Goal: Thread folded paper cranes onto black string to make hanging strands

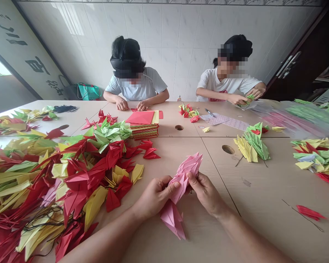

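A strand of folded pink paper pieces (182, 179) is held over the table at the centre, its lower end hanging down toward me. My left hand (157, 195) is closed on its middle from the left, thumb on top. From the right, my right hand (207, 191) pinches the upper part between thumb and fingers. The tips of some fingers are hidden behind the paper. Just left of my hands lie yellow (137, 173) and red folded pieces (113, 200), part of a big heap.
A large heap of red, yellow and green folded paper (82, 175) covers the left side. Beyond it stands a stack of paper sheets (144, 128). Yellow-green bundles (252, 146) and a red piece (310, 212) lie right. Two people sit across the table (190, 146), which has round holes.
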Demonstrator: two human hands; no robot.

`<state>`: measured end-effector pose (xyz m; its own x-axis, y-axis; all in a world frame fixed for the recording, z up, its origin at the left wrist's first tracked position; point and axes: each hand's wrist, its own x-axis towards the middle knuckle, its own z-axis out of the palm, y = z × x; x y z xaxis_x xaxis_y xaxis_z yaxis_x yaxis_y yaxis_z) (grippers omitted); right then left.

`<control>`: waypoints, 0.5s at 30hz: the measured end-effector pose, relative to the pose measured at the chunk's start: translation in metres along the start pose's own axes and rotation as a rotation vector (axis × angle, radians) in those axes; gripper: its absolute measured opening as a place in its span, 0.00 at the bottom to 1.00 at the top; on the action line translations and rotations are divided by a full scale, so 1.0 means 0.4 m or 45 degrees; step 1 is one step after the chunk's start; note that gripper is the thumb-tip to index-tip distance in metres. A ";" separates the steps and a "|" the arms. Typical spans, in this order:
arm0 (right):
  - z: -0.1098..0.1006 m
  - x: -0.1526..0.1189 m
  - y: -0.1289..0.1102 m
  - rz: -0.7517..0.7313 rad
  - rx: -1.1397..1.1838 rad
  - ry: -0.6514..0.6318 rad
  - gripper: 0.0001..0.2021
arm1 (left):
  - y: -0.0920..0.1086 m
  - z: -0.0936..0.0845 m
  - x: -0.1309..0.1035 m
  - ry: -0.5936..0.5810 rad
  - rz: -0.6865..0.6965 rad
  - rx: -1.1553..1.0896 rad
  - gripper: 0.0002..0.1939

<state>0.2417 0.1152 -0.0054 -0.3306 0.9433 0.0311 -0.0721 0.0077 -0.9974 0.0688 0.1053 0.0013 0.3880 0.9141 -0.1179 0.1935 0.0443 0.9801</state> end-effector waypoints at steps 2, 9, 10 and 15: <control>0.002 -0.002 -0.006 0.005 0.026 -0.022 0.19 | -0.002 -0.001 0.000 0.024 0.020 0.022 0.21; 0.013 -0.001 -0.012 0.206 0.226 -0.192 0.14 | -0.001 0.000 0.000 -0.007 0.053 0.068 0.21; 0.013 -0.001 -0.010 0.222 0.223 -0.165 0.14 | 0.001 0.000 0.000 -0.016 0.046 0.040 0.21; -0.004 0.010 0.003 0.268 0.437 0.177 0.15 | -0.001 -0.010 -0.001 -0.066 0.031 -0.361 0.20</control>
<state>0.2420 0.1194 -0.0066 -0.2429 0.9485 -0.2033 -0.3339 -0.2785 -0.9005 0.0649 0.1067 0.0014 0.4366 0.8946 -0.0949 -0.0730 0.1404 0.9874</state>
